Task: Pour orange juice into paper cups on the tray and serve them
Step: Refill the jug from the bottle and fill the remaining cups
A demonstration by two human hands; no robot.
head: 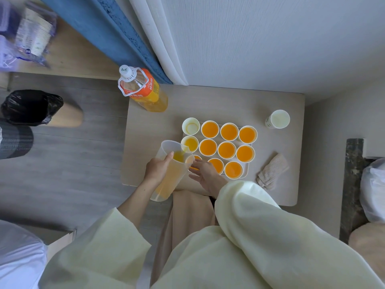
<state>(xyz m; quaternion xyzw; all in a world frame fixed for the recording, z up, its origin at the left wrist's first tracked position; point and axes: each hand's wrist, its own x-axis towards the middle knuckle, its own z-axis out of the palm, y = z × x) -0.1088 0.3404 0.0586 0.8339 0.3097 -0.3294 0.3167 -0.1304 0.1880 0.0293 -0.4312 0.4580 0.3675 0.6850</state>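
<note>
My left hand point(157, 167) grips a clear plastic pitcher point(169, 170) of orange juice, tilted so its spout hangs over a partly filled paper cup point(190, 143) at the tray's left side. My right hand point(205, 174) rests with relaxed fingers against the near-left cup point(195, 158), which the pitcher partly hides. Several paper cups full of juice point(227, 150) stand in rows on the white tray point(246, 172). One empty cup point(190, 126) stands at the tray's far-left corner.
A large orange juice bottle point(143, 88) stands at the table's point(218, 101) far-left corner. A lone white cup point(278, 119) sits far right, a folded cloth point(271, 171) right of the tray. A black-lined bin point(31, 106) stands on the floor at left.
</note>
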